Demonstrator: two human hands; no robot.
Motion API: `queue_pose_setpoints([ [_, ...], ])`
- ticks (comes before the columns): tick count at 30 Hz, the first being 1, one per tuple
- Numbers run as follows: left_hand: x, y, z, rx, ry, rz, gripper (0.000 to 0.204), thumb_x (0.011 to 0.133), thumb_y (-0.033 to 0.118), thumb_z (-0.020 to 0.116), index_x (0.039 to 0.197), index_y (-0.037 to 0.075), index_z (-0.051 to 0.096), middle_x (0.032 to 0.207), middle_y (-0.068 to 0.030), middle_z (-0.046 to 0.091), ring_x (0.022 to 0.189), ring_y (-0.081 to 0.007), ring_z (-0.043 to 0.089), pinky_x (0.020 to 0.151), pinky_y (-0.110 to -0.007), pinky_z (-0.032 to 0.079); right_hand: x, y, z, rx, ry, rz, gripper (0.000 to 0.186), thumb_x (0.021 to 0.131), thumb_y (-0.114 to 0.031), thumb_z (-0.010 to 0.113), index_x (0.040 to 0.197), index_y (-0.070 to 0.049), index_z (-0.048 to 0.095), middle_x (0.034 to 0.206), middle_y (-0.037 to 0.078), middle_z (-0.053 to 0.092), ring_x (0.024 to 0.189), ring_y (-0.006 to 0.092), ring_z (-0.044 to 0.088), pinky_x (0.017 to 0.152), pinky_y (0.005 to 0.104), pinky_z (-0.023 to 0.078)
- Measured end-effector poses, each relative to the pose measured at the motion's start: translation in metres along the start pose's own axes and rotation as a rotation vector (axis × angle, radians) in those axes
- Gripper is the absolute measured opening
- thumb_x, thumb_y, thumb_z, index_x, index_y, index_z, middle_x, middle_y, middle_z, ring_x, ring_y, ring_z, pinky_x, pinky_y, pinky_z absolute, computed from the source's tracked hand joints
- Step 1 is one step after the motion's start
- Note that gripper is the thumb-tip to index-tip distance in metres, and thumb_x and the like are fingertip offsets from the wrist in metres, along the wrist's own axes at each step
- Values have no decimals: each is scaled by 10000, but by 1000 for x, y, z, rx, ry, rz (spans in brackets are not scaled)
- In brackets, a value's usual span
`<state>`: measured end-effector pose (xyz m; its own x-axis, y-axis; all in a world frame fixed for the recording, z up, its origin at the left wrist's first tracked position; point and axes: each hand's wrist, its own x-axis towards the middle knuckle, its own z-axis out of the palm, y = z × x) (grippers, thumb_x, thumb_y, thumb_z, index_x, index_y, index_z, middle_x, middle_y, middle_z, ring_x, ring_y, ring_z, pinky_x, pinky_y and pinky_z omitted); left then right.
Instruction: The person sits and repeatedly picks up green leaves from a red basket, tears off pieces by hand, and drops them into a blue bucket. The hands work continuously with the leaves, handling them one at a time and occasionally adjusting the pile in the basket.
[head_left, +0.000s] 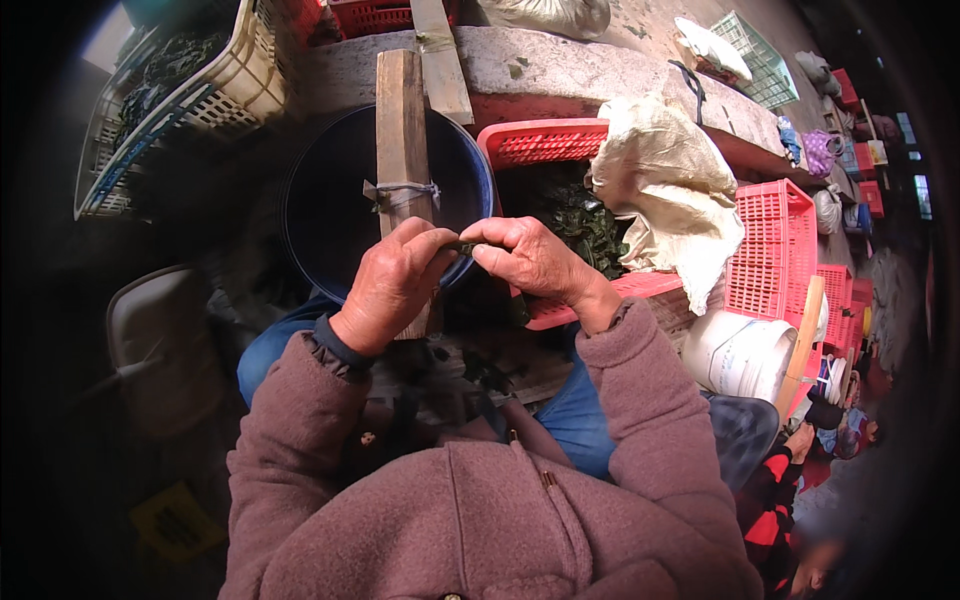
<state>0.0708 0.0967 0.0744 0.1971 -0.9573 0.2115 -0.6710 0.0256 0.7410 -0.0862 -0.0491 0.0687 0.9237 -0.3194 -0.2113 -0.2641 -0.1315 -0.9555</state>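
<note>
My left hand (388, 285) and my right hand (540, 262) meet in front of me, fingers pinched on a small dark green leafy piece (463, 247) stretched between them. Most of the piece is hidden by the fingers. Just beyond my left hand, a wooden plank (401, 115) lies across a round blue tub (296, 240). Cord (410, 188) is wound about the plank, with a small flat piece (370, 191) sticking out at its left side. Right of my right hand, dark green leaves (578, 225) fill a red crate (545, 128), partly covered by a cream sack (655, 160).
A pale crate (235, 85) of dark leaves stands at the far left. Red crates (770, 250) and a white bucket (735, 352) are on the right, with another person (775, 500) below them. A concrete ledge (560, 75) runs behind the tub.
</note>
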Motion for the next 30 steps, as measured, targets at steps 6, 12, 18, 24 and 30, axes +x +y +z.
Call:
queue_pose_setpoints([
  [6,-21,-39,-24,99,200,-66,162,796,-19,645,944,27,598,810,-112,559,698,-282,576,600,-331,465,56,4,20,-316,0,-259,202,856,-179,619,978,-20,639,831,142,638,764,270,623,696,346,487],
  [12,-28,-85,-26,40,305,-166,134,829,23,625,957,45,595,889,-125,604,798,-315,613,679,-356,496,92,22,46,-269,132,-352,152,869,-105,622,974,0,655,851,110,631,774,191,607,703,292,481],
  [18,-11,-110,-5,-138,388,-199,135,876,43,596,1011,40,596,933,-147,650,861,-313,649,725,-333,514,105,33,52,-157,241,-278,146,880,-90,619,991,-3,657,881,80,639,827,166,609,751,273,480],
  [24,-3,-119,2,-531,385,-486,105,967,89,496,979,3,555,878,-82,657,762,-138,638,706,-259,522,111,39,55,-17,321,-200,137,878,-94,617,959,8,661,777,63,631,712,138,593,663,272,483],
  [30,-8,-123,-10,-367,172,-735,141,913,66,514,1025,-3,566,881,-67,638,791,-125,619,724,-249,511,104,37,44,585,368,52,220,918,-145,548,996,42,634,755,30,595,641,86,528,597,238,457],
])
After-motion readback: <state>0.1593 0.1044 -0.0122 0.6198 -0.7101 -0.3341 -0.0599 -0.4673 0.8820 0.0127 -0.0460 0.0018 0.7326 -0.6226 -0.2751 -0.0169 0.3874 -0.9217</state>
